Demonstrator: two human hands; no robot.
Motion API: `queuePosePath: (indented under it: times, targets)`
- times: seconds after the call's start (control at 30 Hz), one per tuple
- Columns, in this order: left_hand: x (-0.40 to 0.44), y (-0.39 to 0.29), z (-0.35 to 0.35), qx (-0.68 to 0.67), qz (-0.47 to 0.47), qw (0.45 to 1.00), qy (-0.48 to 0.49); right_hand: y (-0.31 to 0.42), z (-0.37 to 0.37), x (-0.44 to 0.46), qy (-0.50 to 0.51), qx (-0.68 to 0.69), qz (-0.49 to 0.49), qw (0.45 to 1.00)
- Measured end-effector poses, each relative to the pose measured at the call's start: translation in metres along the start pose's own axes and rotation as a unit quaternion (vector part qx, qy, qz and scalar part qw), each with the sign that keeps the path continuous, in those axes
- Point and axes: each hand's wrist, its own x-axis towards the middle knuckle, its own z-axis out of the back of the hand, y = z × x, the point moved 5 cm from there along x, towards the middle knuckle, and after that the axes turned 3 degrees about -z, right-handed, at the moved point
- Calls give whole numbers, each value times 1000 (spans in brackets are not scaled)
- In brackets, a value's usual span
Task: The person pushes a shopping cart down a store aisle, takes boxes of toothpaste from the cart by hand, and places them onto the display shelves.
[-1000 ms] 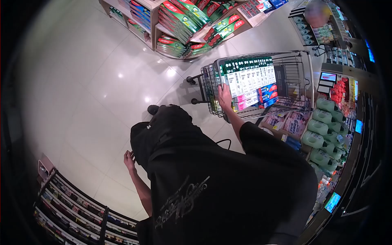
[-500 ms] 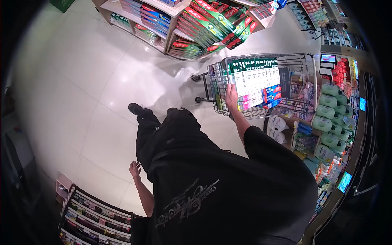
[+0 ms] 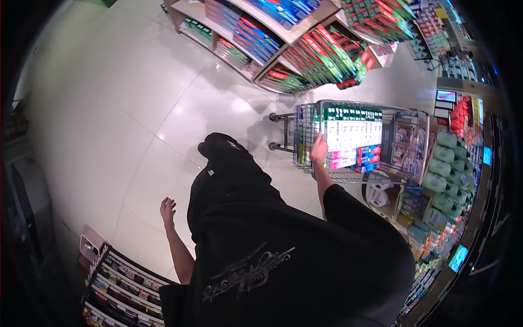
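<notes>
My right hand (image 3: 320, 148) is closed round the handle bar of a wire shopping cart (image 3: 303, 139) standing to my right. Inside the cart a row of white and green boxes (image 3: 353, 133) stands upright. Blue and red boxes (image 3: 368, 158) lie beside them, along with pink and white packs (image 3: 342, 159). My left hand (image 3: 168, 210) hangs free at my left side, fingers loosely apart, touching nothing. Its nearest neighbours are my black trousers and the floor.
Ahead, a wooden display shelf (image 3: 294, 35) carries many toothpaste boxes (image 3: 321, 57). On the right are stacked green detergent bottles (image 3: 444, 177) and a small lit screen (image 3: 458, 258). A low shelf rack (image 3: 125, 280) stands at lower left. Pale floor tiles (image 3: 109, 109) stretch between.
The toothpaste shelf and the cart have shifted right and down in view. My left hand has swung a little outward and up. My right hand keeps its hold on the cart.
</notes>
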Motion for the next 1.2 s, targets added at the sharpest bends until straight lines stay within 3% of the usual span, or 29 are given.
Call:
queuePosePath:
  times: [0.33,0.5,0.67,0.83,0.97,1.07,1.1,1.2]
  targets:
    - [47,-40,-54,87,33,995,47,38,-2,7,39,89,-21,995]
    - [83,-110,-40,95,1,993,68,75,-10,3,40,78,-30,996]
    - [107,-158,-15,87,-17,996,31,97,-6,4,50,59,-45,996]
    - [122,-223,3,129,13,991,38,134,-3,10,43,57,-73,995]
    - [124,-268,-2,119,39,991,38,145,-7,21,34,13,-71,997]
    - [138,-308,-4,134,-4,990,31,174,1,28,56,-13,-90,994]
    - [140,-319,-3,140,-8,990,30,184,4,29,22,-20,-69,997]
    - [158,-349,-9,166,-13,985,52,201,-4,41,67,-15,-99,993]
